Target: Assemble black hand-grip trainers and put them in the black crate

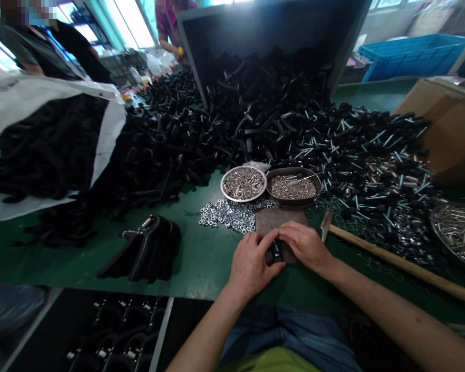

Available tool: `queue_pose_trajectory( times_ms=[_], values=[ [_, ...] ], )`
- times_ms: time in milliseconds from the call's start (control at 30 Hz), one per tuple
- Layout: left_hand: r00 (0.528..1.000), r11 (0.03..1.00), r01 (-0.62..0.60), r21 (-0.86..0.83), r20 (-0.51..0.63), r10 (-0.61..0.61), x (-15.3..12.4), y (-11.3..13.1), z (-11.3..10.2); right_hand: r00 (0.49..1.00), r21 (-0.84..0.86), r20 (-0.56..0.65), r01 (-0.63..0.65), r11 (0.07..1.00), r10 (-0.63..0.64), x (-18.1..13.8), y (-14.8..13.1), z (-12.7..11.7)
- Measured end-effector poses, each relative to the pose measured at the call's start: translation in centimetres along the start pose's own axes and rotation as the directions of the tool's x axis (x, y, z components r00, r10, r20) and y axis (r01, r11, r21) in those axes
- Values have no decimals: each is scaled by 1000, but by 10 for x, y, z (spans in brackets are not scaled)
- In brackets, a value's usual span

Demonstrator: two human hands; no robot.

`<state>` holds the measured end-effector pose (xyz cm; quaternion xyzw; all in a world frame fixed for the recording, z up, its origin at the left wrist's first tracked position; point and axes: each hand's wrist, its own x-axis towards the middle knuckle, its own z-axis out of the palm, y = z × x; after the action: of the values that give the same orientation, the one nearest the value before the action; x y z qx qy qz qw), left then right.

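My left hand point(251, 262) is closed around a small black part point(276, 252), steadying it on a brown flat plate point(281, 217). Most of that part is hidden under my fingers. My right hand point(304, 247) pinches at the part's upper end, fingertips close to my left index finger; what it holds is too small to make out. Just beyond the plate are a heap of small metal nuts point(228, 216), a round dish of metal pins point(244, 183) and an oval tin of tiny metal pieces point(294, 187). To the right lies a hammer point(387, 253) with a wooden handle.
Several black handle-like parts point(151, 250) stand lined up at left. A white sack point(112, 111) and a tipped grey bin point(189, 57) hold more black parts. Black knobs with bolts point(341, 139), a cardboard box point(445, 124) and a blue crate point(414, 54) are at right. People stand behind.
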<state>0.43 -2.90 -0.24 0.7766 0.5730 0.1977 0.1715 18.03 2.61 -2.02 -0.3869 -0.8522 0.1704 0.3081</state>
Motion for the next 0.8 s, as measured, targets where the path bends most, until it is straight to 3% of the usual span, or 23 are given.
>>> queue_pose_trajectory(
  times_ms=[133, 200, 233, 300, 400, 467, 533, 633, 800],
  values=[
    [1000, 990, -1, -139, -28, -3, 2, -4, 2, 972, 119, -97, -202, 972, 213, -3, 2, -15],
    [990, 936, 101, -337, -57, -127, 4, -7, 0, 930, 281, -99, -316, 906, 355, -5, -1, -19],
    [975, 865, 170, -473, -45, -217, 6, -8, -2, 901, 387, -85, -363, 848, 425, -5, -4, -19],
    [924, 594, 298, -747, 70, -376, 8, -8, -8, 845, 579, -36, -418, 700, 534, -6, -12, -18],
    [836, 28, 373, -927, 323, -443, 10, -5, -17, 816, 707, 40, -431, 561, 577, -2, -26, -14],
    [794, -256, 370, -893, 447, -412, 9, 0, -21, 841, 712, 49, -407, 572, 538, 1, -32, -11],
    [769, -416, 369, -831, 524, -365, 9, 5, -23, 881, 681, 7, -351, 643, 473, 6, -36, -10],
    [767, -499, 366, -785, 559, -316, 7, 9, -23, 914, 568, -89, -280, 774, 396, 11, -38, -9],
    [786, -461, 361, -811, 530, -317, 4, 9, -19, 916, 433, -143, -283, 855, 376, 13, -42, -9]
  ],
)
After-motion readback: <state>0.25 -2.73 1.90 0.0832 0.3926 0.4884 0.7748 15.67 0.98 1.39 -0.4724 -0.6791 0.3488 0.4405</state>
